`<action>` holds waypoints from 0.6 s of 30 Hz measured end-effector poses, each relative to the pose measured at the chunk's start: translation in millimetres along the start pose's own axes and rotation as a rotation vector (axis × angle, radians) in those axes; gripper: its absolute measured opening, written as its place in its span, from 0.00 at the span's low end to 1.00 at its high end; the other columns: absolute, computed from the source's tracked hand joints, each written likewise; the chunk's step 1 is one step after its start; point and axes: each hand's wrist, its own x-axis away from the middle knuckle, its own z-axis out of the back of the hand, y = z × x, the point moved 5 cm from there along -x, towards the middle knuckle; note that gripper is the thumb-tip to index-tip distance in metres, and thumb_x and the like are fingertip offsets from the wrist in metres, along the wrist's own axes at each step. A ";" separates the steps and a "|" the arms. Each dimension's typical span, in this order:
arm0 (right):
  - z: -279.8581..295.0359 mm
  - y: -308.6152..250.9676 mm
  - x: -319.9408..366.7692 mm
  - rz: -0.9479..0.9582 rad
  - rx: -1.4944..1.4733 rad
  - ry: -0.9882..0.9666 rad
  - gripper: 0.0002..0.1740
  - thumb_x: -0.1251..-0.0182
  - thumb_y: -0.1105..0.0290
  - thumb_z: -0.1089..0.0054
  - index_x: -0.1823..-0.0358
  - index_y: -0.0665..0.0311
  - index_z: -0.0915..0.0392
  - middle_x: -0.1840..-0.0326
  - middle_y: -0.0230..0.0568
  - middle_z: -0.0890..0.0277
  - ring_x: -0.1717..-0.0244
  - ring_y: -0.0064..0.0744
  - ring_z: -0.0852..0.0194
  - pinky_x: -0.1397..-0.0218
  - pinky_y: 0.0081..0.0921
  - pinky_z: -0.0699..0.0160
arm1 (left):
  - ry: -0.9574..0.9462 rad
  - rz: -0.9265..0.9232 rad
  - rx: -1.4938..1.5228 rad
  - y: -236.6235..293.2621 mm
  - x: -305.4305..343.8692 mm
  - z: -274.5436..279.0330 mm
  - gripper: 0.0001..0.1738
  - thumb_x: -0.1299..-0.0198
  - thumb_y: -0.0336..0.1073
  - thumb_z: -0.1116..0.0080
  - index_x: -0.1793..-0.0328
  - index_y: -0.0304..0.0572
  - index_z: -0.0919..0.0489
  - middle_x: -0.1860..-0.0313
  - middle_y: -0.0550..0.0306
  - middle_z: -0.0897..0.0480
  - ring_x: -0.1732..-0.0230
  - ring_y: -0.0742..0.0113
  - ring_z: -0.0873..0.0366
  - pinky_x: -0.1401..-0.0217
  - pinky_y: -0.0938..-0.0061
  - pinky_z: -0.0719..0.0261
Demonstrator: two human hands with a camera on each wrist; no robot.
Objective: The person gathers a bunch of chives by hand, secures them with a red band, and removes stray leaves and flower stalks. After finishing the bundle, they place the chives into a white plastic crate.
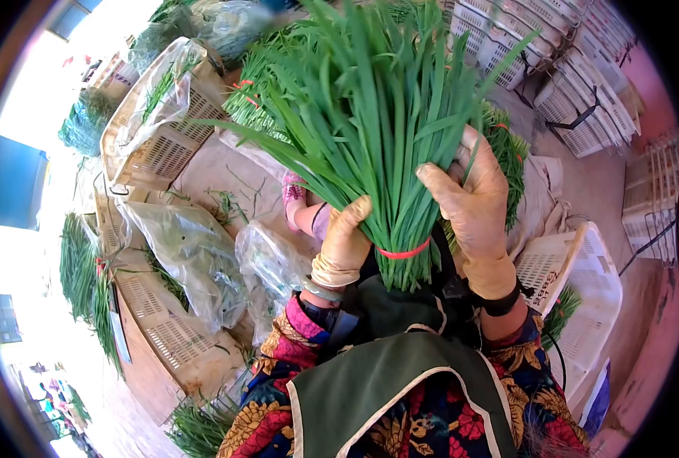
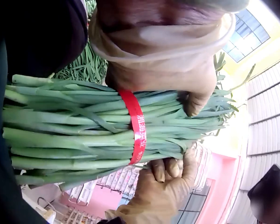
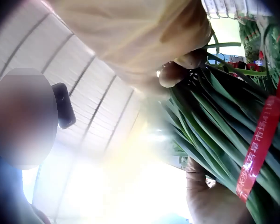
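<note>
A bundle of long flat green leaves, like garlic chives, stands fanned out before the person's chest, cut ends down. A red printed band circles it near those ends. On its left side the gloved left hand grips it just above the band, thumb lying across the front. The gloved right hand is at the right edge, higher up, its curled fingers and thumb pinching outer leaves. In the right wrist view its fingertips press against the leaves, and the left hand shows below the bundle.
More banded bundles lie behind the held one. White plastic crates stand on the left and right, some with clear plastic bags. Stacked crates rise at the back right. Loose leaves litter the floor.
</note>
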 end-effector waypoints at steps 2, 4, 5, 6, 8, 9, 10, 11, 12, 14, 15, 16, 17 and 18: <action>-7.5 -3.1 -3.8 0.093 0.028 -0.037 0.33 0.44 0.81 0.32 0.37 0.70 0.36 0.49 0.37 0.25 0.53 0.23 0.24 0.53 0.22 0.21 | -0.012 -0.154 -0.212 11.9 3.9 -15.2 0.23 0.42 0.31 0.38 0.39 0.38 0.25 0.45 0.57 0.19 0.48 0.66 0.21 0.41 0.70 0.25; -9.5 -6.4 -7.9 0.156 0.157 -0.065 0.40 0.50 0.75 0.25 0.36 0.71 0.37 0.48 0.40 0.23 0.53 0.26 0.23 0.50 0.24 0.22 | 0.029 -0.140 -0.337 16.7 3.6 -30.4 0.22 0.44 0.24 0.36 0.42 0.39 0.24 0.50 0.60 0.18 0.53 0.72 0.21 0.46 0.75 0.23; -10.6 -10.6 -8.7 0.168 0.265 -0.056 0.39 0.50 0.77 0.26 0.36 0.70 0.37 0.48 0.39 0.24 0.52 0.26 0.23 0.47 0.25 0.24 | 0.031 -0.136 -0.457 17.4 3.1 -32.4 0.23 0.45 0.24 0.35 0.42 0.39 0.24 0.50 0.60 0.18 0.53 0.72 0.22 0.46 0.76 0.24; -12.3 -16.2 -9.2 0.180 0.373 -0.048 0.39 0.50 0.79 0.27 0.35 0.69 0.37 0.47 0.37 0.24 0.51 0.26 0.24 0.44 0.25 0.25 | 0.033 -0.131 -0.576 18.1 2.9 -35.2 0.24 0.46 0.24 0.33 0.42 0.38 0.25 0.51 0.60 0.18 0.53 0.73 0.22 0.47 0.76 0.24; -8.6 -26.5 -9.8 0.148 0.582 0.020 0.35 0.51 0.75 0.27 0.40 0.67 0.33 0.55 0.35 0.20 0.58 0.24 0.22 0.50 0.24 0.23 | 0.078 -0.174 -0.598 20.1 6.6 -48.7 0.25 0.47 0.25 0.30 0.42 0.38 0.25 0.52 0.61 0.19 0.54 0.73 0.23 0.48 0.77 0.24; -1.4 -23.5 -11.6 0.139 0.548 0.028 0.34 0.51 0.74 0.26 0.42 0.68 0.31 0.58 0.37 0.19 0.60 0.25 0.21 0.52 0.25 0.22 | 0.090 -0.173 -0.540 21.0 7.7 -55.0 0.24 0.46 0.26 0.30 0.42 0.37 0.25 0.52 0.61 0.19 0.54 0.73 0.23 0.48 0.77 0.23; 5.6 -20.8 -11.9 0.130 0.511 0.037 0.32 0.52 0.72 0.25 0.44 0.69 0.30 0.60 0.39 0.18 0.62 0.26 0.20 0.54 0.25 0.21 | 0.103 -0.172 -0.485 20.7 8.6 -57.1 0.24 0.46 0.27 0.30 0.42 0.37 0.25 0.52 0.61 0.19 0.54 0.73 0.22 0.48 0.77 0.23; 11.2 -19.7 -9.3 0.122 0.450 0.042 0.23 0.47 0.77 0.30 0.49 0.68 0.26 0.60 0.34 0.18 0.65 0.23 0.22 0.56 0.24 0.22 | 0.068 -0.155 -0.400 21.0 8.4 -52.0 0.23 0.44 0.30 0.31 0.42 0.37 0.25 0.51 0.61 0.19 0.53 0.72 0.22 0.47 0.76 0.24; 18.6 -16.2 -6.7 0.101 0.354 0.081 0.21 0.46 0.78 0.31 0.50 0.68 0.25 0.60 0.33 0.19 0.64 0.22 0.22 0.56 0.23 0.22 | 0.054 -0.181 -0.349 20.8 7.4 -52.0 0.22 0.40 0.32 0.34 0.41 0.37 0.26 0.50 0.60 0.19 0.51 0.71 0.23 0.45 0.75 0.25; 32.6 -8.5 0.2 0.056 0.166 0.165 0.17 0.44 0.82 0.34 0.52 0.67 0.24 0.60 0.31 0.19 0.64 0.20 0.23 0.57 0.22 0.22 | 0.087 -0.223 -0.275 22.3 7.9 -51.5 0.21 0.37 0.34 0.37 0.39 0.37 0.26 0.49 0.60 0.19 0.49 0.70 0.23 0.43 0.73 0.25; 35.1 -8.3 3.5 0.047 0.102 0.227 0.15 0.43 0.85 0.36 0.55 0.67 0.22 0.60 0.32 0.19 0.63 0.20 0.23 0.57 0.20 0.23 | 0.097 -0.256 -0.279 23.0 7.0 -45.9 0.26 0.40 0.35 0.36 0.35 0.44 0.29 0.45 0.59 0.21 0.46 0.64 0.23 0.39 0.66 0.26; 37.2 -6.7 6.1 0.048 0.065 0.223 0.15 0.43 0.85 0.36 0.55 0.67 0.22 0.60 0.32 0.19 0.63 0.20 0.23 0.57 0.20 0.23 | 0.122 -0.256 -0.244 20.8 8.8 -43.6 0.26 0.39 0.34 0.36 0.35 0.44 0.29 0.45 0.59 0.21 0.46 0.64 0.23 0.39 0.66 0.26; 40.7 -4.9 8.5 0.049 0.027 0.219 0.15 0.43 0.85 0.36 0.54 0.67 0.22 0.60 0.32 0.19 0.63 0.20 0.23 0.57 0.20 0.23 | 0.148 -0.255 -0.211 19.3 10.7 -44.2 0.25 0.38 0.34 0.37 0.35 0.44 0.29 0.44 0.59 0.21 0.45 0.64 0.23 0.39 0.66 0.26; 42.7 -3.5 9.7 0.051 -0.011 0.214 0.15 0.44 0.85 0.36 0.54 0.67 0.22 0.60 0.33 0.19 0.63 0.20 0.23 0.57 0.20 0.23 | 0.174 -0.256 -0.177 18.9 11.6 -44.6 0.25 0.38 0.34 0.37 0.35 0.44 0.29 0.44 0.59 0.21 0.45 0.64 0.23 0.38 0.66 0.26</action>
